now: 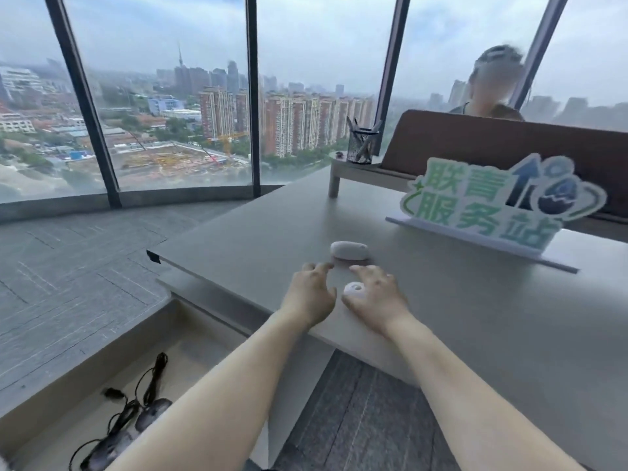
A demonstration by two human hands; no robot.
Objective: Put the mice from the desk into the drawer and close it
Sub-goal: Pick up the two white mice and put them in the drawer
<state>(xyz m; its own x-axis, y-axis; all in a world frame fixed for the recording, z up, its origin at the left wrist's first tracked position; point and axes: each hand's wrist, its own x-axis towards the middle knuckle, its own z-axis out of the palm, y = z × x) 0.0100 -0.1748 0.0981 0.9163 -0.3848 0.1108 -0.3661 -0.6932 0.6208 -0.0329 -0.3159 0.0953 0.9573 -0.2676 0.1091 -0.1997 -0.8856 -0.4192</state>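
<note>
A white mouse (349, 250) lies on the grey desk (475, 317), a little beyond my fingertips. My left hand (311, 294) hovers just short of it with fingers spread, holding nothing. My right hand (377, 297) rests on the desk beside it, thumb and fingers closed around a second, smaller white mouse (354, 289). Below the desk's left edge the drawer (204, 351) stands pulled out. Inside it lie two black wired mice (153, 414) with their cables tangled; my left forearm covers part of them.
A green-and-white standing sign (489, 205) is on the desk at right. Behind it are a brown partition (475, 147), a mesh pen cup (361, 146) on a small riser, and a person seated beyond. Tall windows and grey floor lie to the left.
</note>
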